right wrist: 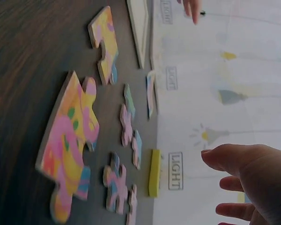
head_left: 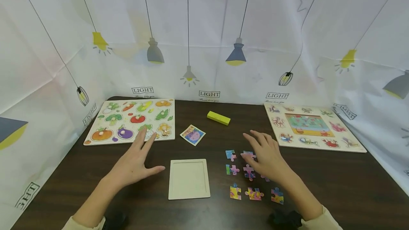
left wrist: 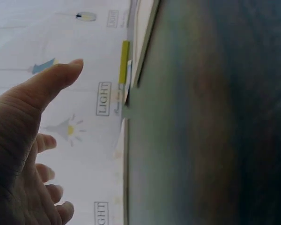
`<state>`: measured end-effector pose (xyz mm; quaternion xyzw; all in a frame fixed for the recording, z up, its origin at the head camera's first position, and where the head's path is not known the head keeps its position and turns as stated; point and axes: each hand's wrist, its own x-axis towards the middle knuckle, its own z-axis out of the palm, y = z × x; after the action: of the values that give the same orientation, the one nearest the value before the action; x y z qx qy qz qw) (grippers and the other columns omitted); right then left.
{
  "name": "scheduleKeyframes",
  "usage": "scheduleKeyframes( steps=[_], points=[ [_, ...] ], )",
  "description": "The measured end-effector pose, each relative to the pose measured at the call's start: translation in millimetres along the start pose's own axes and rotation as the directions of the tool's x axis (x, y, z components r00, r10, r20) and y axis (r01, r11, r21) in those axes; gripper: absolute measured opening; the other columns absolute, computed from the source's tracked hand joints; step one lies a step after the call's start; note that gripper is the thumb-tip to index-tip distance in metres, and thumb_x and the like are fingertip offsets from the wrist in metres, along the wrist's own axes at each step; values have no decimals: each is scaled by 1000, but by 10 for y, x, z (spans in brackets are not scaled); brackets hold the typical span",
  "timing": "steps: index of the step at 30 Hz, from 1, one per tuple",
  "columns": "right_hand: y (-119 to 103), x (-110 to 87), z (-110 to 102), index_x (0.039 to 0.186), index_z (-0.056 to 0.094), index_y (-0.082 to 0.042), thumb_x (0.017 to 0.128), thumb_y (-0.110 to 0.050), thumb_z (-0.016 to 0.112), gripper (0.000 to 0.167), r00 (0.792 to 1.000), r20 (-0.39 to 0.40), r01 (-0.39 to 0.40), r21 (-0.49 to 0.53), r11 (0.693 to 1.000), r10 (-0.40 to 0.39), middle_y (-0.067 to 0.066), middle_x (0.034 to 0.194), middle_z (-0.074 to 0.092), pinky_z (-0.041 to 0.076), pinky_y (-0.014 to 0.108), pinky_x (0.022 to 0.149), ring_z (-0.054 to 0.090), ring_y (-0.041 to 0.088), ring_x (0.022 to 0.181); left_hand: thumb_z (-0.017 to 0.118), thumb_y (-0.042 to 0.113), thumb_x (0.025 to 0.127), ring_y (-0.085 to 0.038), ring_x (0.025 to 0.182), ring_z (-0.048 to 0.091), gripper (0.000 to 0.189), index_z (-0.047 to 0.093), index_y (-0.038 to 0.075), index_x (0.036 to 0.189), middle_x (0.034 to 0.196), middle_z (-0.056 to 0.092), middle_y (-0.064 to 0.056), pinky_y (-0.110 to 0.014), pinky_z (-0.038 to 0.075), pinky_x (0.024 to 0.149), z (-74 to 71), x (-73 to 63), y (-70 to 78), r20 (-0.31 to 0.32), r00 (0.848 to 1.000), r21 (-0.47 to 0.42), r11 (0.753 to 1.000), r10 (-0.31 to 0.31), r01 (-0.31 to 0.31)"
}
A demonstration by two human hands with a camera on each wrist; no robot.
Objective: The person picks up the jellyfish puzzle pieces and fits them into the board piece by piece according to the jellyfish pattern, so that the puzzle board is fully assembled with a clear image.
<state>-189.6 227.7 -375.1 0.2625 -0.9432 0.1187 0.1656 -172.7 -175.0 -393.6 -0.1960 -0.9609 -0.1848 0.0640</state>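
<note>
My left hand hovers over the dark table with fingers spread, left of an empty square puzzle frame; it holds nothing. My right hand, fingers loosely bent and apart, is raised above several loose jigsaw pieces and hides part of them. In the right wrist view a yellow and pink jigsaw piece lies flat on the table, well apart from the fingers. A small square picture card lies behind the frame. The left wrist view shows the left thumb stretched out, touching nothing.
A vegetable peg board lies at the back left, and a sea-animal board at the back right. Between them is a yellow block. A white cloth printed with lamps hangs behind the table.
</note>
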Motion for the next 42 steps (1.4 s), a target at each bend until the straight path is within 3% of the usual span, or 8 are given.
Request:
scheduleKeyframes(
  steps=[3,8,12,17,21,30,39,42],
  points=[
    [-71,63,66,134,44,-6,83,-30,67,61,999,29,18,-11,1000,-18,20,133,40,26,60,91,34,40,118,58,71,70,-37,137,8,105,19,11,147,152,-1,-18,-53,27,101,94,7,35,15,999,-16,999,37,-37],
    [-153,167,184,132,46,-4,82,-29,68,59,996,86,33,16,999,-35,17,124,51,33,57,89,41,36,113,58,73,68,-33,138,6,106,19,16,148,153,-7,-11,-54,29,100,231,6,38,104,994,-157,987,38,-21],
    [-157,215,287,132,46,-3,83,-27,67,58,990,141,14,62,998,-23,14,119,54,38,55,87,45,34,110,60,72,68,-35,137,5,106,20,13,147,153,-3,-13,-55,20,103,334,10,11,145,987,-216,976,70,-37],
    [-147,227,398,131,48,-4,83,-28,67,57,984,179,-8,85,996,-8,13,115,54,40,51,84,46,32,104,61,70,69,-35,137,5,105,23,12,147,152,7,-14,-57,7,105,430,-24,2,163,978,-216,972,128,-91],
    [-127,216,461,127,52,-3,83,-28,67,54,985,172,1,62,998,-12,14,113,54,41,47,80,47,30,101,59,73,67,-30,138,8,106,24,12,146,152,13,-11,-55,3,106,466,-45,1,146,979,-187,976,143,-115],
    [-94,172,612,111,61,0,85,-17,66,32,995,84,48,8,999,-49,14,105,53,40,38,69,47,27,90,54,80,62,-27,138,9,110,27,13,146,151,18,-7,-55,3,105,525,-41,-14,133,973,-93,979,191,-180],
    [-111,159,636,104,59,-4,83,-10,68,24,999,53,-8,110,994,2,14,105,53,35,43,74,44,30,95,53,82,61,-28,138,8,110,28,16,145,152,15,-7,-55,3,105,515,-50,-27,144,968,-75,978,206,-197],
    [-120,177,640,100,57,-3,80,-8,71,25,1000,28,-12,129,992,8,13,100,55,35,40,71,45,28,89,52,83,61,-28,139,7,110,28,17,146,152,15,-7,-55,3,106,517,-50,-40,147,967,-70,977,209,-200]
  ],
)
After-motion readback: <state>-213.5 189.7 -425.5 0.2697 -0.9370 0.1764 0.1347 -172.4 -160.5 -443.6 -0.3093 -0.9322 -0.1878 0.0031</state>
